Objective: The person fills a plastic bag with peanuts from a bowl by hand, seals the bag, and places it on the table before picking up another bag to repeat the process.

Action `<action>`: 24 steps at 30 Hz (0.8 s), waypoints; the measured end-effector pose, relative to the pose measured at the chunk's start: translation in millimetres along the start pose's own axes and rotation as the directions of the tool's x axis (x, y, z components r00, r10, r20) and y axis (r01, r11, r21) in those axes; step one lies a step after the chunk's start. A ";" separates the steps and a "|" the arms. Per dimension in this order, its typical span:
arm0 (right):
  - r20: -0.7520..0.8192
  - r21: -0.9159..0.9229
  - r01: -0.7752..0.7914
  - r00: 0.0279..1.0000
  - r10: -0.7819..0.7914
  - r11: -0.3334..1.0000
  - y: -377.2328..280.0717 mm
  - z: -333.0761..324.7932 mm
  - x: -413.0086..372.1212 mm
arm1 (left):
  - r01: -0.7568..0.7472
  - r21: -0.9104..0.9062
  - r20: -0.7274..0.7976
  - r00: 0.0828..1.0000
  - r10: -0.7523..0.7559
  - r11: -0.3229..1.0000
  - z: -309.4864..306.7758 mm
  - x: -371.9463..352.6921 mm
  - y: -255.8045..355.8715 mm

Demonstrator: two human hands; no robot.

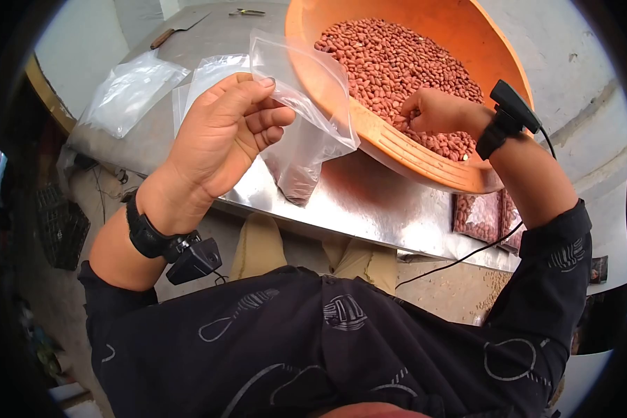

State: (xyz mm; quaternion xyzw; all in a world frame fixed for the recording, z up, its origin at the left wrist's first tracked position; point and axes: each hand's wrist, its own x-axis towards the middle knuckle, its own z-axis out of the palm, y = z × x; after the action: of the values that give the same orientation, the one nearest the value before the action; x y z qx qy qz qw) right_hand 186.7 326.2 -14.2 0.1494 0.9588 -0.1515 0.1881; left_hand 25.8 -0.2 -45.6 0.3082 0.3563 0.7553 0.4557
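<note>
My left hand (233, 129) pinches the upper edge of a clear plastic bag (313, 118) between thumb and forefinger. The bag hangs in front of an orange basin (404, 150), and its lower part looks reddish. Red nuts or beans (397, 66) fill much of the tilted basin. Inside it, my right hand (439, 111) has its fingers curled down at the surface of the red pieces. What those fingers hold, if anything, is hidden.
Clear plastic bags (132, 90) lie on the metal table (376, 202) at the left. A knife (177, 33) and a small metal tool (247, 12) are behind them. Filled packs (477, 216) sit below the basin at right. A black cable hangs from my right wrist.
</note>
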 end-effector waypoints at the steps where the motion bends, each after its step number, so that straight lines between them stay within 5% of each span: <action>1: 0.000 0.066 -0.075 0.997 0.076 0.995 -5.4 -3.1 -5.1 | -0.021 0.025 -0.018 1.000 0.022 0.999 3.8 -0.8 0.7; 6: -0.098 -0.137 0.102 0.988 -0.116 0.985 23.3 2.8 -3.3 | 0.002 0.121 -0.081 0.997 0.008 0.993 17.9 -4.3 -2.5; 10: -0.211 0.139 0.016 0.977 0.014 0.990 -10.1 -21.7 -20.9 | -0.009 0.118 -0.025 1.000 0.012 0.993 17.1 0.5 -1.2; 12: -0.243 0.419 0.168 0.968 -0.068 0.893 -19.6 -40.9 -19.4 | 0.006 0.112 -0.001 1.000 -0.006 0.994 16.6 5.0 0.1; 16: -0.480 0.482 0.524 0.828 -0.290 0.702 -108.7 -61.5 -39.6 | 0.025 0.191 -0.060 0.998 -0.014 0.981 30.4 15.3 -2.5; 18: -0.313 0.728 0.505 0.846 -0.431 0.463 -136.6 -70.0 -29.2 | 0.022 0.200 -0.071 0.997 -0.008 0.980 35.6 20.3 -3.2; 24: -0.320 0.520 0.427 0.901 -0.294 0.740 -163.2 -36.1 -3.7 | -0.002 0.203 -0.054 0.998 0.013 0.979 34.8 20.3 -1.0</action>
State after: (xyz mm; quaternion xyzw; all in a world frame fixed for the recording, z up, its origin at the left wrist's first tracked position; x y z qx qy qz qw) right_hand 122.6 189.5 57.4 0.0254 0.8917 -0.4518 -0.0050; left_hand 45.7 27.5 -24.2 0.3336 0.4427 0.7250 0.4089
